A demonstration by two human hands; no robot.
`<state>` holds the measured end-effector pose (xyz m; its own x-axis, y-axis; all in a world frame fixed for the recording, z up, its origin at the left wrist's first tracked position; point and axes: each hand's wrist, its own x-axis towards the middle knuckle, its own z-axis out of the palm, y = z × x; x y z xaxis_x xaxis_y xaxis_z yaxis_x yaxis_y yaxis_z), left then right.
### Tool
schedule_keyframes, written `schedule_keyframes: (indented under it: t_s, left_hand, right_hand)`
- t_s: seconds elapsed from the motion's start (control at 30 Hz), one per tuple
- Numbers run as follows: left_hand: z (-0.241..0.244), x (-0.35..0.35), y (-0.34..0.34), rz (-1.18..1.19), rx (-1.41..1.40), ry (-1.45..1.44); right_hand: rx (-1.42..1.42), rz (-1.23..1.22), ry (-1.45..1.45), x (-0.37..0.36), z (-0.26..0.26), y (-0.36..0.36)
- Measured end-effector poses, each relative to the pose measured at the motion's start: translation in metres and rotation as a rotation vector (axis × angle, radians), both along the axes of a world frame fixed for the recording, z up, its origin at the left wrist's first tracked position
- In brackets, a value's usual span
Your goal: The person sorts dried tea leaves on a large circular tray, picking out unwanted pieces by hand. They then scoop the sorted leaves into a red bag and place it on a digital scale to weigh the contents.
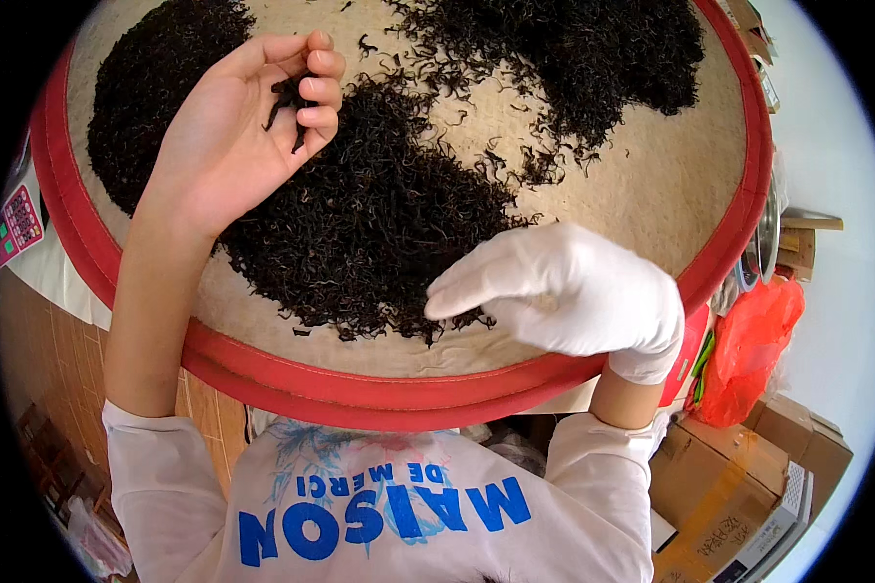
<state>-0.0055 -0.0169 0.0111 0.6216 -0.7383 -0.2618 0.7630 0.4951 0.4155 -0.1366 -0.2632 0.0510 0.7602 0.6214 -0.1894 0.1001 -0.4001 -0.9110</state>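
Dark, twisted dried leaves, apparently tea, lie in heaps on a round cloth-lined tray with a red fabric rim (408,401). My bare left hand (262,116) is palm up with curled fingers, holding a few dark leaves (288,102) above the gap between the left heap (138,109) and the middle heap (357,218). In a white glove, my right hand (554,291) hovers or rests at the lower right edge of the middle heap; its fingers are bent together, and whether leaves are between its fingertips is hidden. A further heap (590,58) lies at the upper right.
Scattered leaves (539,164) lie between the middle and upper right heaps. A pink object with buttons (20,224) is beyond the rim at left. At right are a red plastic bag (751,350), a metal bowl (769,226) and cardboard boxes (729,466).
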Motion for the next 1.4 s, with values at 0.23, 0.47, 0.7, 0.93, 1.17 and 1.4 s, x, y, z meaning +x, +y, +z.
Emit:
schedule_keyframes:
  t_s: [0.23, 0.47, 0.7, 0.93, 1.17, 1.4]
  left_hand:
    - [0.002, 0.0, 0.0, 0.013, 0.027, 0.014]
    - [0.004, -0.001, -0.001, -0.001, 0.005, 0.001]
    - [0.011, -0.004, -0.002, 0.04, 0.024, 0.051]
    - [0.01, 0.0, 0.0, -0.009, 0.002, 0.046]
    - [0.009, -0.003, 0.0, 0.014, 0.038, 0.036]
    - [0.01, -0.001, -0.001, -0.009, 0.006, 0.069]
  right_hand:
    - [-0.436, -0.454, -0.32, 0.014, -0.008, -0.013]
    - [-0.828, -0.53, -0.534, 0.013, -0.042, -0.044]
    - [-0.775, -0.834, -0.378, 0.021, -0.026, -0.064]
    - [-0.707, -0.797, -0.568, 0.023, -0.031, -0.068]
    - [-0.603, -0.898, -0.454, 0.026, -0.016, -0.056]
    - [-0.842, -0.892, -0.28, 0.027, -0.041, -0.076]
